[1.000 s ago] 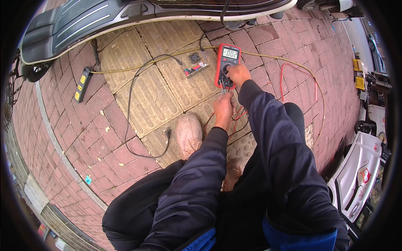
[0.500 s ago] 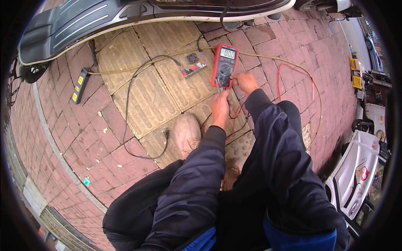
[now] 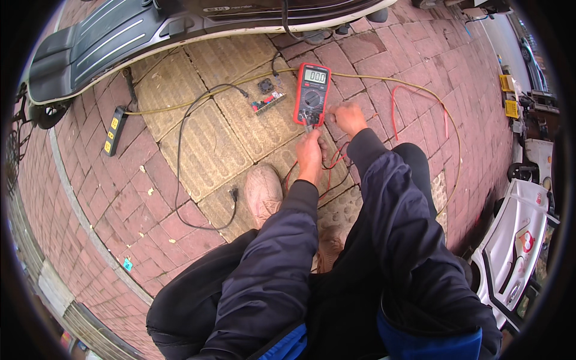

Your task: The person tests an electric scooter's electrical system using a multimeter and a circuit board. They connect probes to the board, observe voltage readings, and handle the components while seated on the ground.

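Observation:
A red-edged digital multimeter point(image 3: 312, 95) with a lit display and a central dial lies on the paving ahead of me. My left hand point(image 3: 309, 155) is closed at its lower end, fingers round a slim metal-tipped tool point(image 3: 309, 123) that reaches over the input sockets. Just right of the meter's lower edge, my right hand point(image 3: 348, 118) has its fingers curled together; whether anything is between them is hidden. Red and black test leads point(image 3: 337, 157) loop below the hands. Left of the meter sit a small circuit board point(image 3: 268, 103) and a square black fan point(image 3: 265, 86).
A black power strip point(image 3: 115, 130) with yellow sockets lies left, its yellow cable point(image 3: 162, 110) running behind the meter. A black plug cable point(image 3: 179, 162) curves nearer my shoe point(image 3: 263, 191). Red wire point(image 3: 393, 114) lies right. A parked scooter point(image 3: 108, 45) borders the far side.
The whole view has shifted slightly, so the meter sits further left in it. My right fingers have drawn a little away from the meter's edge. The left hand stays at its lower end.

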`<move>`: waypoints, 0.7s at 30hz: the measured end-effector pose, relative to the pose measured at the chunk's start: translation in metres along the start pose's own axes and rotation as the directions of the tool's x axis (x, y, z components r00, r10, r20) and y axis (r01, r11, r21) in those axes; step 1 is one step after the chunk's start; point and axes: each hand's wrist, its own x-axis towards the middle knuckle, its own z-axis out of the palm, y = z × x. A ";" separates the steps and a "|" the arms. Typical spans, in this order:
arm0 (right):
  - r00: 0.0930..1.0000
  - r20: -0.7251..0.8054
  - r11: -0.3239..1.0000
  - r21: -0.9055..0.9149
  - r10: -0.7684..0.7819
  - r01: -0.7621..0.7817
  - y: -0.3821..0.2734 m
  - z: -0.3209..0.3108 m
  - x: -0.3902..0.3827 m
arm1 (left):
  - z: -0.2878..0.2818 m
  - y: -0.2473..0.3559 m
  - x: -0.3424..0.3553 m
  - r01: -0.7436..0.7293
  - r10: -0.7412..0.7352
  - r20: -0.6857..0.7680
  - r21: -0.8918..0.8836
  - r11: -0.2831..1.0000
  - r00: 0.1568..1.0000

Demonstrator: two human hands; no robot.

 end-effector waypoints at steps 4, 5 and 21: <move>0.960 -0.061 0.836 0.509 0.273 -0.205 -0.059 -0.011 -0.018 | 0.000 -0.002 0.001 -0.110 0.110 0.015 0.029 0.993 0.994; 0.945 -0.104 0.849 0.477 0.311 -0.227 -0.083 -0.022 -0.020 | 0.002 -0.001 0.002 -0.097 0.097 -0.007 0.020 0.995 0.995; 0.725 -0.354 0.644 0.333 -0.591 0.688 -0.405 -0.201 -0.010 | 0.036 0.009 -0.017 -0.086 0.099 0.100 -0.123 0.989 0.990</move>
